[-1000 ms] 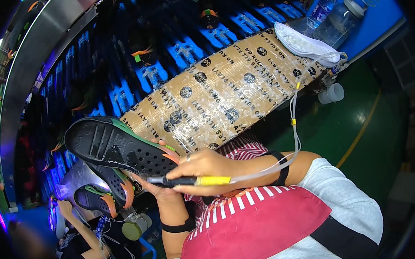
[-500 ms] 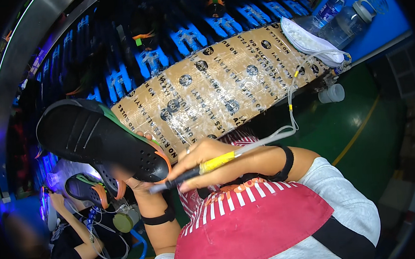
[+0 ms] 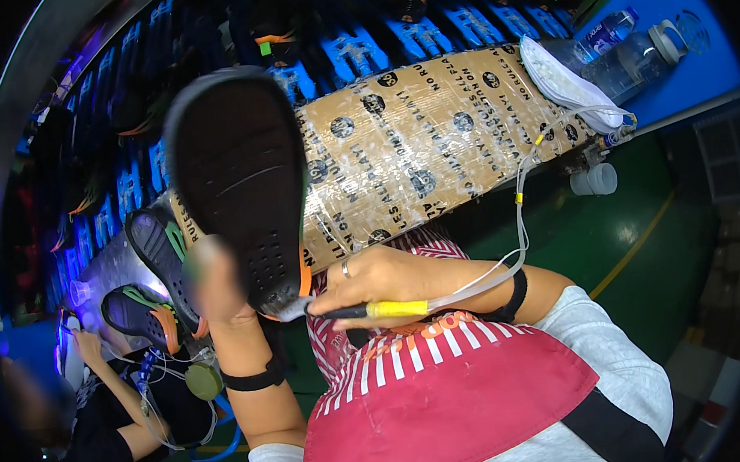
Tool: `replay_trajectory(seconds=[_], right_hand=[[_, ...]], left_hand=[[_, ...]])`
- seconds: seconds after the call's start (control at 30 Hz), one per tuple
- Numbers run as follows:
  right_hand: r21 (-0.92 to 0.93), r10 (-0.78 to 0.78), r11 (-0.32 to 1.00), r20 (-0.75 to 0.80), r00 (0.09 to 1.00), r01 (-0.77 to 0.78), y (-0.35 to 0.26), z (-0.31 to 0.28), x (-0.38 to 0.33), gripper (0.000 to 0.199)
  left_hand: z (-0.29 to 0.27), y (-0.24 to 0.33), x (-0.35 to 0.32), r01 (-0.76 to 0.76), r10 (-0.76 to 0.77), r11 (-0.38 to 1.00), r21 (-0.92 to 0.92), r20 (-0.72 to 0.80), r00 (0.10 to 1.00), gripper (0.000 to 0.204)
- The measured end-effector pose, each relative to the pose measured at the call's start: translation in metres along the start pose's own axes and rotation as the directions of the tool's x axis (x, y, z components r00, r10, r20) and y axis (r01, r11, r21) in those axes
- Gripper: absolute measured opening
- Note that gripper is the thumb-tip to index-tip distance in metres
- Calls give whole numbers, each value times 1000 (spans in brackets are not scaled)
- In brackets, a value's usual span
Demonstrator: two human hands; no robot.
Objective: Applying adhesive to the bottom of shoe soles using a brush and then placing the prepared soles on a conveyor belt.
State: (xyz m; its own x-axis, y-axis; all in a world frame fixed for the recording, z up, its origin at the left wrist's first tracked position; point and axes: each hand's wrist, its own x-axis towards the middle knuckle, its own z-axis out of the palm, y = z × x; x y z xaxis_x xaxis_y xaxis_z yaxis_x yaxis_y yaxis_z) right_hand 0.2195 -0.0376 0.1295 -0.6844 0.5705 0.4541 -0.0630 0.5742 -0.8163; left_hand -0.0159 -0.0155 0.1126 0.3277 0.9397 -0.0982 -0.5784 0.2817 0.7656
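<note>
My left hand (image 3: 224,284), partly blurred, grips a black clog-like shoe (image 3: 241,171) with orange and green edging near its lower end. The shoe stands tilted up over the bench, its dark, grooved and perforated face toward me. My right hand (image 3: 361,283), wearing a ring, is closed round a brush (image 3: 397,308) with a black and yellow handle. A clear tube (image 3: 520,229) runs from the handle's back end. The pale bristles meet the shoe's lower end, by its orange edge. Behind my left hand lies a second dark shoe (image 3: 161,246) with a green strap.
Printed brown cardboard (image 3: 415,142) covers the bench. At its right end lie a white shoe-shaped piece (image 3: 561,80) and two bottles (image 3: 632,58). Blue shoe holders (image 3: 353,52) line the far side. At left, a co-worker's arm (image 3: 114,378) is near another dark shoe (image 3: 140,316).
My left hand has turned the shoe from slanting left to nearly upright, showing its face more squarely. The brush tip has moved slightly up and right, onto the shoe's lower end.
</note>
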Motion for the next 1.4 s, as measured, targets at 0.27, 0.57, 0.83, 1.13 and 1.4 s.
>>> replay_trajectory(seconds=[0.27, 0.57, 0.83, 1.13, 1.4], right_hand=[[-43, -27, 999, -113, 993, 22, 8, 0, -1, 31], [178, 59, 983, -62, 996, -47, 5, -8, -5, 30], [48, 1, 999, 19, 1000, -2, 15, 7, -8, 27], [17, 6, 1000, 21, 1000, -7, 22, 7, -9, 25], [96, 1, 995, -58, 998, 5, 20, -3, -9, 26]], left_hand=[[16, 15, 7, 184, -181, 973, 139, -38, 983, 48], [35, 26, 11, 323, -311, 911, 257, -87, 947, 42], [42, 27, 18, 433, -423, 813, 390, -117, 899, 41], [48, 28, 21, 477, -489, 706, 523, -127, 863, 38], [47, 25, 20, 483, -469, 705, 520, -169, 867, 39]])
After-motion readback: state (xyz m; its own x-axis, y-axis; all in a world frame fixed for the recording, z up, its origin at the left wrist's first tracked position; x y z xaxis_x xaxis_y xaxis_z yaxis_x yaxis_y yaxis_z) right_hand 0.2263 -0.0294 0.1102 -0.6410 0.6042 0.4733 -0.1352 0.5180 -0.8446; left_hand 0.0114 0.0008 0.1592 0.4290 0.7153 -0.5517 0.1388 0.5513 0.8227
